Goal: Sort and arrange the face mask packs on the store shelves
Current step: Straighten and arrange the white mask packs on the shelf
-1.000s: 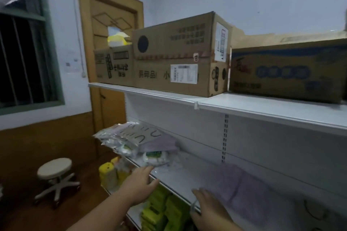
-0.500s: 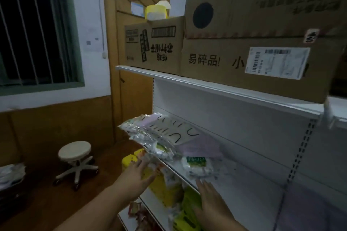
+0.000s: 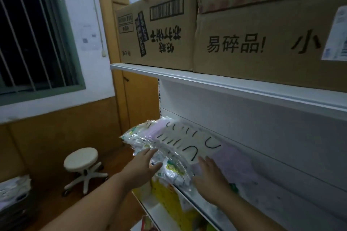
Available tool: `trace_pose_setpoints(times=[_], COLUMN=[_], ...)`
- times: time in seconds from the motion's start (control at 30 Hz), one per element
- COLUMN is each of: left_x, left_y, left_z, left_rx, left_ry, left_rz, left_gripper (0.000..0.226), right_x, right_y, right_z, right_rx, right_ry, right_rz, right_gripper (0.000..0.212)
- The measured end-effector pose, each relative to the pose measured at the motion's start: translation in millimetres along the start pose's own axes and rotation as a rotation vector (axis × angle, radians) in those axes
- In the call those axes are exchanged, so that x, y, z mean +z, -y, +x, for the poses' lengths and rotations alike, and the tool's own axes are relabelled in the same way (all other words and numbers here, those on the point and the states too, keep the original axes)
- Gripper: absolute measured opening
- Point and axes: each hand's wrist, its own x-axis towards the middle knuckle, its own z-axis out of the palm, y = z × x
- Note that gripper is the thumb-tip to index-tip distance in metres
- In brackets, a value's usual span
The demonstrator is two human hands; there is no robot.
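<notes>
- The pile of face mask packs is seen at the left end of the middle shelf, its outer corner overhanging the shelf's front and left edges.
- To the right of the pile, bare white shelf surface is left open, apart from a lilac pack lying flat beside it.
- Overhead room is limited by the upper shelf, on which three cardboard boxes are counted; the third is stacked on the right one.
- The number of packs in the pile cannot be told; several clear wrappers overlap.
- One white stool is seen on the floor to the left, well apart from the shelving.
- The left hand is held palm down with fingers spread, touching the pile's front left edge; nothing is clasped.
- The right hand is laid flat and open on the pile's right side, fingers extended toward the wall.
</notes>
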Motion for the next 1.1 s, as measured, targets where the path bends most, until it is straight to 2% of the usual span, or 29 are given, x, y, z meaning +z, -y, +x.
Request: trace_pose_setpoints(times=[0.17,0.5,0.67,0.8,0.9,0.97,1.03,1.1], left_x=[8.9,33.5,40.3,43.3,45.7,45.6,44.7,38.4], left_y=[5.1,18.1,35.3,43.9,43.5,39.4,35.6,29.7], left_z=[53.6,155.4,194.9,214.2,228.5,235.5,241.5,244.2], left_rx=[0.043,0.212,0.272,0.343,0.370,0.376,0.283,0.112], left_ry=[0.020,0.115,0.100,0.107,0.135,0.166,0.277,0.463], left_rz=[0.002,-0.043,-0.278,-0.377,-0.437,-0.513,-0.668,-0.905], left_gripper=[0.068,0.062,0.058,0.042,0.028,0.020,0.017,0.020], right_x=[8.4,32.3,35.5,36.1,38.8,39.3,38.7,38.6], right_y=[-11.1,-29.3,-24.2,-24.2,-20.2,-14.3,-5.2,6.2], right_z=[46.6,108.0,144.6,150.0,145.9,142.4,138.5,134.1], right_rx=[0.031,0.271,0.448,0.506,0.553,0.596,0.632,0.629], right_ry=[0.001,-0.069,0.066,0.125,0.063,-0.051,-0.174,-0.266], right_rz=[-0.007,-0.051,-0.235,-0.237,-0.161,-0.073,0.036,0.117], right_gripper=[0.070,0.083,0.110,0.110,0.102,0.090,0.080,0.079])
